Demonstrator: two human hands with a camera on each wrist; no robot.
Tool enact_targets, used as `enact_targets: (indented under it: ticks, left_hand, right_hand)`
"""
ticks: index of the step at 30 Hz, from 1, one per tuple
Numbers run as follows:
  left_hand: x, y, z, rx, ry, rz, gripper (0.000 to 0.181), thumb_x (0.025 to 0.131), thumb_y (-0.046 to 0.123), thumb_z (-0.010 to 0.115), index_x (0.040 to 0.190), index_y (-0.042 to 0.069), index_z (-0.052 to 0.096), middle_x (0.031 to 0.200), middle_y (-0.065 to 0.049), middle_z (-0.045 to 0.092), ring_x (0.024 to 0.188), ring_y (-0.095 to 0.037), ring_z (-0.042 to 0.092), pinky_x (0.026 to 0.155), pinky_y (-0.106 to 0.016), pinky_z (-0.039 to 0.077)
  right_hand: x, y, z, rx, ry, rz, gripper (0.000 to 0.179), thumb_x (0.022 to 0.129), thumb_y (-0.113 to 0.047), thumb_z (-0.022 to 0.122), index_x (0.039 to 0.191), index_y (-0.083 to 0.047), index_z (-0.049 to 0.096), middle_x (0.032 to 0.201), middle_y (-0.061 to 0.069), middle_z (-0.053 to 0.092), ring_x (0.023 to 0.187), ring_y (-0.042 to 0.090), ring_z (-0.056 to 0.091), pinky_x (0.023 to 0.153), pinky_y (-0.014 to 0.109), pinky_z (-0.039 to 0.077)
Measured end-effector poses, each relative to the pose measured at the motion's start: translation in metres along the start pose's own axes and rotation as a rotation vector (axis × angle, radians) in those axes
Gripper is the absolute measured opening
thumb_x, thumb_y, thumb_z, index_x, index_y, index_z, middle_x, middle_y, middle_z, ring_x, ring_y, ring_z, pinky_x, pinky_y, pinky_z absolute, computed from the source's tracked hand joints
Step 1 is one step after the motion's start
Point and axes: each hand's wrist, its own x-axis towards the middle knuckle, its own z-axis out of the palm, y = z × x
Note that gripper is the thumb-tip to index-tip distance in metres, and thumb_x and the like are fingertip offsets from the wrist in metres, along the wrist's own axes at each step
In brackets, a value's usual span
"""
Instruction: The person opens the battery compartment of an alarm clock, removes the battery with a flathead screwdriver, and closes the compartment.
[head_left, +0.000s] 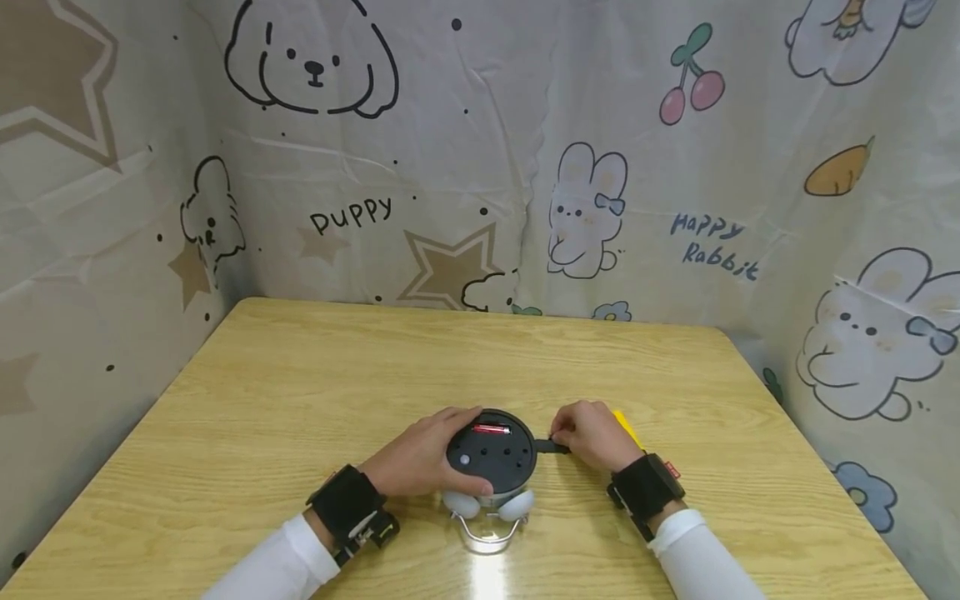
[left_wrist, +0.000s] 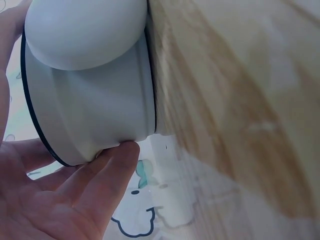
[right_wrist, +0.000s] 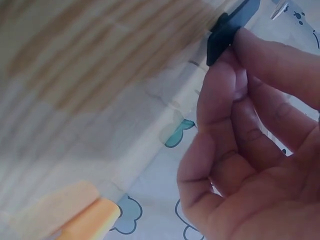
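Clearly we steady the alarm clock (head_left: pixel 491 454) face down near the table's (head_left: pixel 300 392) six o'clock edge: our left hand (head_left: pixel 420 457) curls around its nine o'clock side, exposing the battery (head_left: pixel 491 429). At three o'clock, our right hand (head_left: pixel 592 435) pinches a small black cover (head_left: pixel 553 446). A yellow thing (head_left: pixel 626 425) behind that hand stays mostly hidden; the dial is unseen.
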Motion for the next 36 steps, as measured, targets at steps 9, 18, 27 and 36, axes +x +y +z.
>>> enact_targets:
  ticks: [9, 18, 27, 36]
  left_hand:
    - [0.000, 0.002, -0.001, -0.001, 0.008, 0.009, 0.111, 0.071, 0.065, 0.087, 0.161, 0.019, 0.040, 0.159, -0.013, 0.048, 0.140, -0.034, 0.053, 0.110, -0.054, 0.049]
    - [-0.001, 0.000, -0.003, -0.002, 0.018, 0.010, 0.111, 0.071, 0.064, 0.088, 0.161, 0.019, 0.040, 0.159, -0.013, 0.048, 0.139, -0.033, 0.054, 0.108, -0.052, 0.051]
    - [0.000, 0.000, -0.001, -0.006, 0.006, -0.001, 0.111, 0.072, 0.064, 0.087, 0.161, 0.019, 0.039, 0.159, -0.014, 0.048, 0.138, -0.033, 0.054, 0.108, -0.052, 0.051]
    - [-0.001, 0.002, 0.000, -0.001, -0.001, -0.005, 0.111, 0.072, 0.065, 0.087, 0.161, 0.019, 0.038, 0.160, -0.013, 0.046, 0.138, -0.033, 0.054, 0.108, -0.052, 0.051]
  right_hand:
    - [-0.003, 0.009, -0.020, 0.027, 0.101, 0.018, 0.011, 0.098, -0.018, 0.071, 0.101, -0.010, 0.077, 0.093, 0.004, 0.075, 0.082, 0.016, 0.063, 0.075, 0.035, 0.053]
    - [-0.003, 0.025, -0.038, 0.008, 0.134, 0.055, 0.016, 0.100, -0.022, 0.069, 0.105, -0.008, 0.076, 0.102, 0.009, 0.076, 0.084, 0.019, 0.065, 0.076, 0.037, 0.053]
    - [-0.006, 0.044, -0.039, -0.037, 0.085, 0.156, 0.027, 0.097, -0.024, 0.072, 0.112, -0.002, 0.072, 0.103, 0.017, 0.075, 0.089, 0.026, 0.067, 0.077, 0.041, 0.055]
    - [-0.011, 0.053, -0.044, 0.012, 0.035, 0.212, 0.035, 0.095, -0.030, 0.074, 0.115, -0.001, 0.071, 0.100, 0.017, 0.074, 0.076, 0.020, 0.063, 0.063, 0.029, 0.049]
